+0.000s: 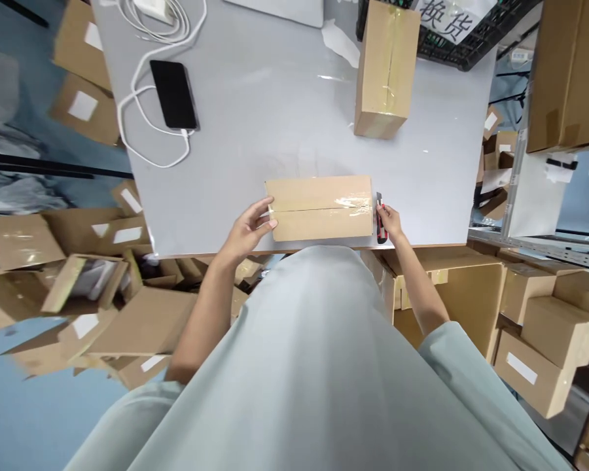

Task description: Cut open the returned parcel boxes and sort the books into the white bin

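A long, taped cardboard box (324, 216) lies flat near the front edge of the table, its seam running from left to right. Clear tape shines at its right end. My left hand (250, 229) grips the left end of this box, thumb on the near side and fingers toward the far side. Just off the right end, my right hand (391, 221) is closed on a red and black utility knife (381, 226). The knife lies along the box's right side; I cannot tell whether its blade is out.
On the light grey table (255, 124) stands another taped box (387, 72), beside a black crate (451, 46) bearing a paper sign. A phone (174, 95) with a white cable (127, 118) lies at the left. Cardboard boxes (544, 327) crowd the floor on both sides.
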The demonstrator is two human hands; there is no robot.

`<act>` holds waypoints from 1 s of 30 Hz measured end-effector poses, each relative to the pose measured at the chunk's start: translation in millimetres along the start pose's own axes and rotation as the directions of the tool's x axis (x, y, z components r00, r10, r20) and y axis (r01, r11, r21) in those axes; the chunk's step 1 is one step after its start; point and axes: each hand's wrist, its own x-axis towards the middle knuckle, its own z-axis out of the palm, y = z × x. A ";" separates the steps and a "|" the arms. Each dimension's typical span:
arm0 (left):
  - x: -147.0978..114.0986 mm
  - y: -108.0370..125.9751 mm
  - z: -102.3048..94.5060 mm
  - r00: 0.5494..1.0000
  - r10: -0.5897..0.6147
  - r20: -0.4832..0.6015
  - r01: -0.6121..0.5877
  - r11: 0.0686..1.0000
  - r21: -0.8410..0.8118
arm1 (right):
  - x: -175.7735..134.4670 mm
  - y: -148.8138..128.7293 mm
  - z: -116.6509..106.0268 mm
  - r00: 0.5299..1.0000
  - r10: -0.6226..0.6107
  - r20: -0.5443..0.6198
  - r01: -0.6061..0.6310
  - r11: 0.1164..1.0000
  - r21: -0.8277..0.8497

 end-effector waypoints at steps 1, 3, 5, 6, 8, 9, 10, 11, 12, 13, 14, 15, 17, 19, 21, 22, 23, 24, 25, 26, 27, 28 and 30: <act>-2.0 -1.0 -2.1 1.000 -0.006 -0.015 0.006 1.000 -0.003 | 0.9 2.9 12.4 1.000 -0.008 -0.003 0.008 1.000 0.018; -5.9 -3.3 -5.8 0.999 -0.016 -0.041 0.015 1.000 -0.019 | 2.7 4.8 28.7 1.000 -0.026 -0.014 0.026 0.998 0.049; -9.2 -6.5 -8.7 0.997 -0.036 -0.063 0.033 0.998 -0.051 | 3.6 3.2 35.7 0.999 -0.043 -0.021 0.044 0.997 0.071; -10.4 -8.8 -10.0 0.996 -0.050 -0.076 0.044 0.996 -0.072 | 3.3 1.5 36.9 0.998 -0.053 -0.020 0.055 0.995 0.081; -12.0 -15.0 -13.3 0.990 -0.071 -0.120 0.057 0.992 -0.111 | 0.5 -3.4 37.3 0.996 -0.090 -0.012 0.090 0.991 0.098; -12.2 -18.9 -15.7 0.986 -0.076 -0.151 0.057 0.991 -0.124 | -2.3 -6.5 37.3 0.993 -0.115 -0.008 0.115 0.988 0.106; -12.0 -23.2 -18.7 0.979 -0.078 -0.187 0.054 0.990 -0.131 | -5.9 -10.1 37.6 0.990 -0.143 -0.002 0.142 0.983 0.113; -11.5 -27.7 -22.4 0.971 -0.079 -0.224 0.050 0.990 -0.132 | -10.3 -14.2 38.2 0.986 -0.168 0.005 0.166 0.979 0.118; -10.6 -32.3 -26.8 0.963 -0.079 -0.258 0.046 0.990 -0.131 | -15.5 -19.0 39.2 0.982 -0.189 0.012 0.186 0.975 0.118; -9.3 -36.7 -31.4 0.956 -0.079 -0.284 0.043 0.991 -0.130 | -21.3 -24.4 40.5 0.979 -0.203 0.018 0.200 0.974 0.110; -7.6 -40.7 -35.9 0.951 -0.079 -0.299 0.042 0.991 -0.130 | -27.5 -30.3 41.8 0.977 -0.214 0.021 0.211 0.973 0.092; -5.4 -44.1 -39.8 0.948 -0.079 -0.307 0.041 0.991 -0.128 | -34.0 -36.7 42.8 0.974 -0.224 0.019 0.223 0.973 0.064; 1.1 -48.7 -43.5 0.950 -0.076 -0.302 0.041 0.992 -0.120 | -46.6 -50.2 42.6 0.967 -0.255 -0.007 0.255 0.967 -0.007; 11.0 -50.1 -38.5 0.962 -0.075 -0.264 0.046 0.993 -0.112 | -57.9 -63.6 38.0 0.953 -0.299 -0.055 0.295 0.953 -0.066; 24.4 -48.7 -24.1 0.977 -0.082 -0.198 0.059 0.991 -0.118 | -67.3 -76.0 29.3 0.933 -0.342 -0.114 0.331 0.937 -0.109; 32.0 -47.5 -14.1 0.983 -0.091 -0.157 0.072 0.989 -0.126 | -71.3 -81.7 24.1 0.922 -0.360 -0.142 0.343 0.930 -0.132; 39.8 -46.1 -3.3 0.987 -0.108 -0.120 0.092 0.987 -0.132 | -75.0 -87.2 19.1 0.911 -0.376 -0.167 0.352 0.923 -0.156; 47.5 -44.8 7.7 0.988 -0.128 -0.084 0.116 0.985 -0.131 | -78.6 -92.6 14.6 0.901 -0.391 -0.189 0.358 0.915 -0.184; 54.7 -43.8 18.0 0.988 -0.144 -0.052 0.137 0.983 -0.120 | -82.1 -97.7 11.2 0.891 -0.404 -0.207 0.362 0.907 -0.215; 61.1 -43.1 26.6 0.988 -0.149 -0.024 0.146 0.983 -0.111 | -85.6 -102.6 9.3 0.883 -0.416 -0.219 0.362 0.899 -0.247; 66.4 -42.8 33.1 0.989 -0.149 0.002 0.149 0.984 -0.099 | -89.2 -107.3 9.1 0.877 -0.424 -0.225 0.359 0.891 -0.278; 70.7 -42.8 37.0 0.989 -0.143 0.025 0.144 0.986 -0.088 | -92.9 -111.5 10.7 0.874 -0.430 -0.228 0.354 0.883 -0.310; 75.8 -43.0 36.6 0.990 -0.128 0.063 0.133 0.988 -0.073 | -100.6 -118.2 19.0 0.868 -0.440 -0.230 0.342 0.866 -0.364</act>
